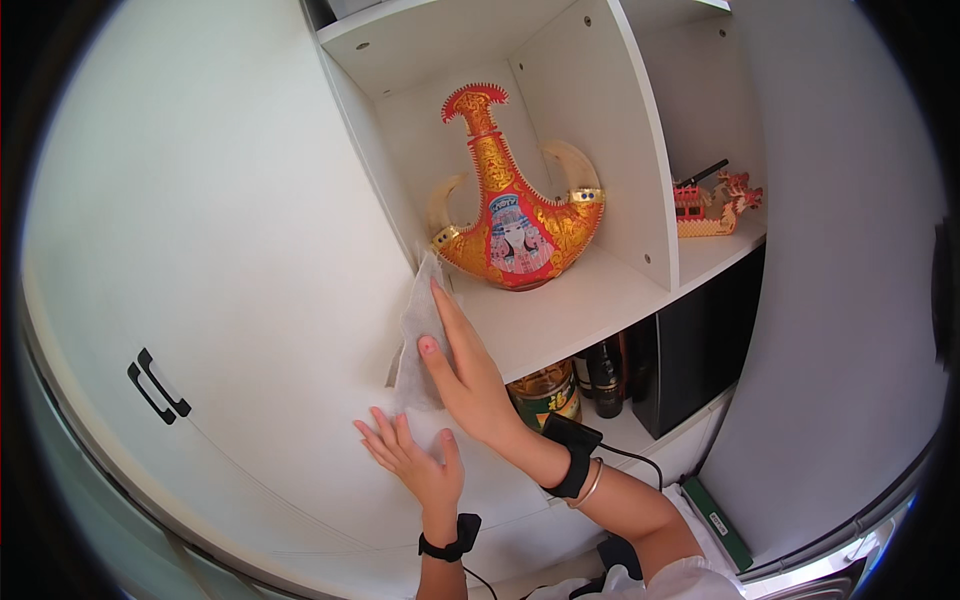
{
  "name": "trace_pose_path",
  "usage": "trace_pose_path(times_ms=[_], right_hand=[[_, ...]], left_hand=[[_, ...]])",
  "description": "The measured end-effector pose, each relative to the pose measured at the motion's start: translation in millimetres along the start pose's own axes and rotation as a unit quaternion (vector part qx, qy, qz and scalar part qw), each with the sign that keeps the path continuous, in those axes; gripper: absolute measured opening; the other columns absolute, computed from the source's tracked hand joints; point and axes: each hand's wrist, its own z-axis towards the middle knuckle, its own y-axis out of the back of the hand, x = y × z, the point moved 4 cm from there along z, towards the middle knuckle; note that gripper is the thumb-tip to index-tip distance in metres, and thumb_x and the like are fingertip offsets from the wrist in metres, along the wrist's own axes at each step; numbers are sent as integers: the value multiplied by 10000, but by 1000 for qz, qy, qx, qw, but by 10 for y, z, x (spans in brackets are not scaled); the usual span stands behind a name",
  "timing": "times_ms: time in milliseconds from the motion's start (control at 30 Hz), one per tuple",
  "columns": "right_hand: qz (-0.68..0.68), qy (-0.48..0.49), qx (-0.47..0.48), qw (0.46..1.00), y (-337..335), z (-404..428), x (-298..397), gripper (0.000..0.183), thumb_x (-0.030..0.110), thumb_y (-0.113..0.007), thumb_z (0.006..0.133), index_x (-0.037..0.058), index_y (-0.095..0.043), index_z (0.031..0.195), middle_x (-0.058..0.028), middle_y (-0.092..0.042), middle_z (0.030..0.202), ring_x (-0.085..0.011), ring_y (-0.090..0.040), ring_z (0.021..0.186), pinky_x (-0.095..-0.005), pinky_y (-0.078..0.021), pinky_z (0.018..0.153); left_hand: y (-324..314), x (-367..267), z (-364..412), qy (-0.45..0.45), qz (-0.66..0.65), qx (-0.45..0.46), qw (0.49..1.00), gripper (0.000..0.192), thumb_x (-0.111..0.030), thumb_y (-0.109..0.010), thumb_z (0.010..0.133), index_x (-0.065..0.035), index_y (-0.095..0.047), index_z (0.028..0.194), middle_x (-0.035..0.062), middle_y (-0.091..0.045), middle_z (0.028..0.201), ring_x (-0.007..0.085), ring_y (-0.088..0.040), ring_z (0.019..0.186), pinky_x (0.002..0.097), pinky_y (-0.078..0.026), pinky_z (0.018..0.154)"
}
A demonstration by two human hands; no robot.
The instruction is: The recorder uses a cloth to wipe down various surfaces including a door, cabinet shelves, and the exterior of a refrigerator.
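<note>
My right hand [469, 375] holds a thin white cloth [424, 330] by the cabinet door's edge, with the thumb and fingers flat over it. The cloth's upper tip reaches the lower left of a red and gold ornamental bottle [517, 217]. That bottle stands upright in an open cubby; it has two pale horns and a painted figure on its front. Below the right hand, my left hand [420, 465] is spread before the white cabinet door [247, 247], holding nothing. Whether its fingertips touch the door I cannot tell.
A vertical divider [651, 150] separates the bottle from a dragon boat model [712, 206]. On the lower shelf stand a large labelled jar [547, 394], dark bottles [606, 379] and a black box [701, 337]. Black handles [159, 386] project at left. A green box [716, 525] lies lower right.
</note>
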Motion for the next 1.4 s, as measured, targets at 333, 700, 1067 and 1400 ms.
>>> trace_pose_path(times_ms=[333, 700, 1067, 1400], right_hand=[[-24, 27, -1, 999, 76, -110, -121, 550, 312, -444, 1041, 127, -305, 1540, -204, -311, 1569, -459, -271, 1441, -468, -256, 1171], [3, 168, 60, 984, 29, 907, 294, 591, 315, -369, 1064, 71, -163, 1561, -210, -255, 1587, -403, -219, 1473, -443, -187, 1209], [-38, 23, 34, 998, -280, 2157, 1127, 424, 303, -389, 1016, -39, -475, 1252, -271, -578, 1252, -461, -598, 1062, -506, -474, 893], [-149, 228, -64, 960, -163, 880, 417, 585, 234, -494, 1017, -62, -288, 1477, -327, -490, 1366, -460, -524, 1223, -447, -445, 1003]], left_hand=[[-12, 23, -63, -42, 19, 17, 999, 687, -306, -575, 935, -57, -288, 1508, 233, -174, 1614, 489, -52, 1487, 636, -66, 1157], [-110, 38, -67, -56, 24, 32, 998, 718, -317, -536, 942, -76, -228, 1545, 231, -119, 1628, 515, -29, 1476, 657, -62, 1144], [-72, 111, -97, -55, 37, 28, 997, 726, -304, -566, 933, -71, -243, 1541, 217, -134, 1628, 520, -34, 1477, 660, -50, 1145], [-30, 82, -85, -45, 23, 33, 998, 717, -277, -568, 917, -60, -260, 1527, 220, -136, 1627, 516, -34, 1479, 658, -46, 1148]])
